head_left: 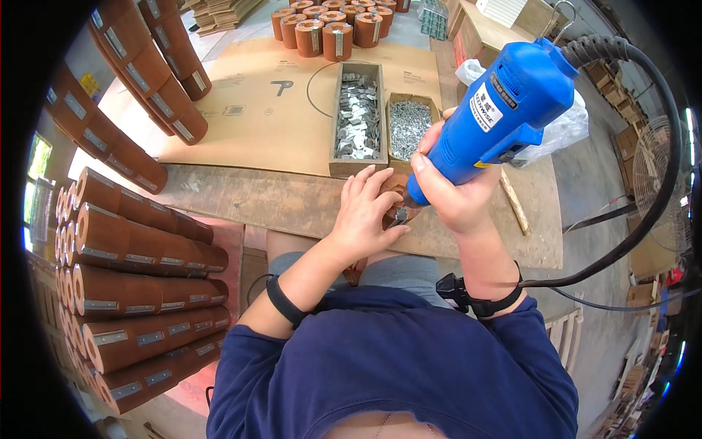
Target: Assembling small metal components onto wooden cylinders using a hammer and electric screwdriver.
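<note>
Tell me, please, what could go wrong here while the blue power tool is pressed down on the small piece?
1. The left hand steadies the brown workpiece right beside the tip of the blue power tool; a slip might hurt those fingers.
2. The black cable loops past the right hand and could tug the tool off line.

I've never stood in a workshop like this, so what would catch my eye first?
Probably the bright blue power tool gripped in the right hand at centre, tip pointing down beside the left hand on the bench. Next, the stacked brown cylinders at left, and two wooden trays of metal parts just beyond the hands.
</note>
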`<action>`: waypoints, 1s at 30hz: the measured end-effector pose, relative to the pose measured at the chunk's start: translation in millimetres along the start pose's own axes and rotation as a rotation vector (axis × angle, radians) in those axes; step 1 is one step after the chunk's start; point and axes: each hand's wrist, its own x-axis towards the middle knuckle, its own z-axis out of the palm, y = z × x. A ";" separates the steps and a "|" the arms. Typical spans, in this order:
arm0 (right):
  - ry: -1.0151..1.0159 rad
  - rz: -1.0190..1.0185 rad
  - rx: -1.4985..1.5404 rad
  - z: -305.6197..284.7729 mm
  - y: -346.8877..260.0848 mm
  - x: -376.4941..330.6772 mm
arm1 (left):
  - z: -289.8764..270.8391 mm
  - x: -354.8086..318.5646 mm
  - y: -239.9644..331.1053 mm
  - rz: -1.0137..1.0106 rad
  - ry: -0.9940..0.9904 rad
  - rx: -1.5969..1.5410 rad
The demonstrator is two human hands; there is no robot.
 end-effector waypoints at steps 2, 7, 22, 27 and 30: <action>-0.003 -0.006 0.006 -0.6 1.7 0.2 | 3.1 1.0 -1.0 0.011 -0.002 -0.030; 0.006 0.026 0.032 0.3 0.1 0.6 | 15.0 0.2 -6.5 -0.067 0.018 -0.219; -0.001 0.024 -0.007 -2.2 8.0 1.2 | 20.2 -0.3 -5.4 -0.172 0.015 -0.394; -0.019 0.024 0.016 -1.6 6.3 3.3 | 19.0 0.3 -3.7 -0.170 0.025 -0.393; -0.024 0.037 0.016 -1.9 8.0 3.2 | 19.2 0.5 -3.6 -0.159 0.033 -0.364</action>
